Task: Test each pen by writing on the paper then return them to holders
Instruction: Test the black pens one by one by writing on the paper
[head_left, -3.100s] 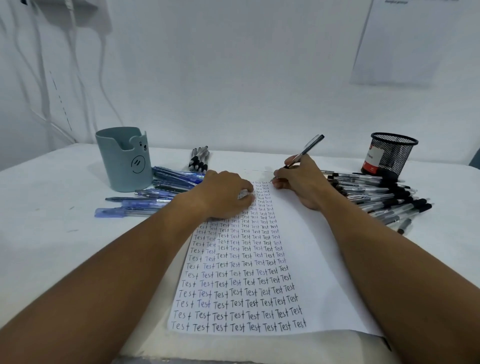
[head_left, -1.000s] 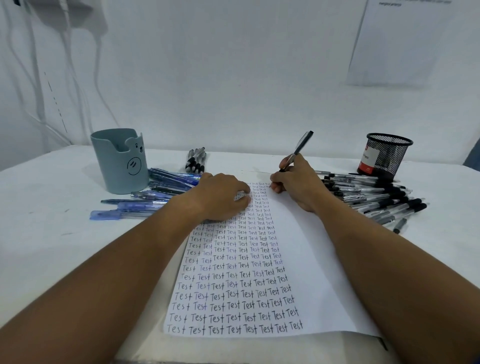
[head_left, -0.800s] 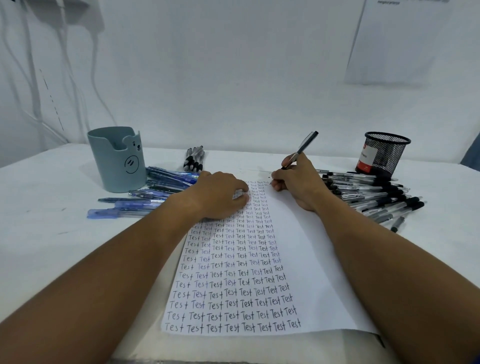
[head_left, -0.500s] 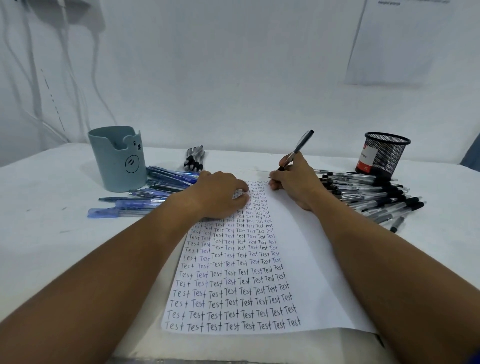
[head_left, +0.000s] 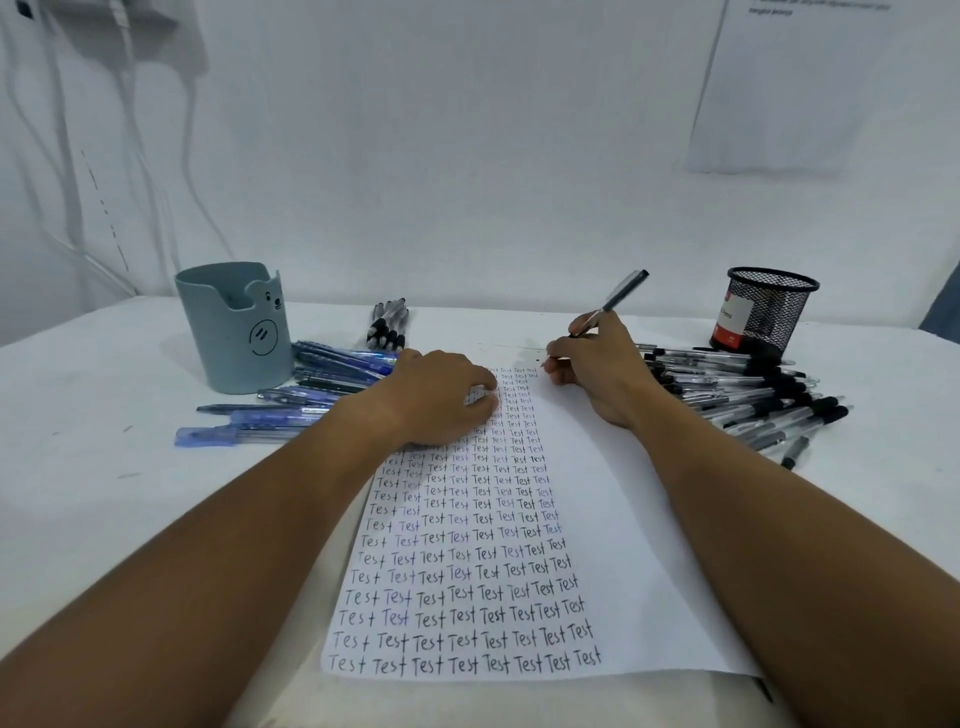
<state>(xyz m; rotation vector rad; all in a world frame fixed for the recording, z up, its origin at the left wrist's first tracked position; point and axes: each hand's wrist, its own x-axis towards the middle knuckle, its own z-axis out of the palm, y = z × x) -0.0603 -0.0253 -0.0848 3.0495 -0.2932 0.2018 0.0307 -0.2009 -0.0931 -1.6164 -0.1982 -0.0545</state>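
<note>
The writing step looks in hand: the right hand (head_left: 597, 374) pinches a black pen (head_left: 615, 299), tip at the paper (head_left: 613, 545) top, left hand (head_left: 441, 397) pressing it flat; next, likely the mesh holder (head_left: 763, 312).

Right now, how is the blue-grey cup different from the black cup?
The blue-grey cup has solid walls and a little bear face drawn on it; the black cup is see-through wire mesh with a red and white label. The blue-grey cup stands on the left by the blue pens; the black cup stands on the right behind the black pens. Both stand upright on the white table, and no pens stick out of either.
</note>
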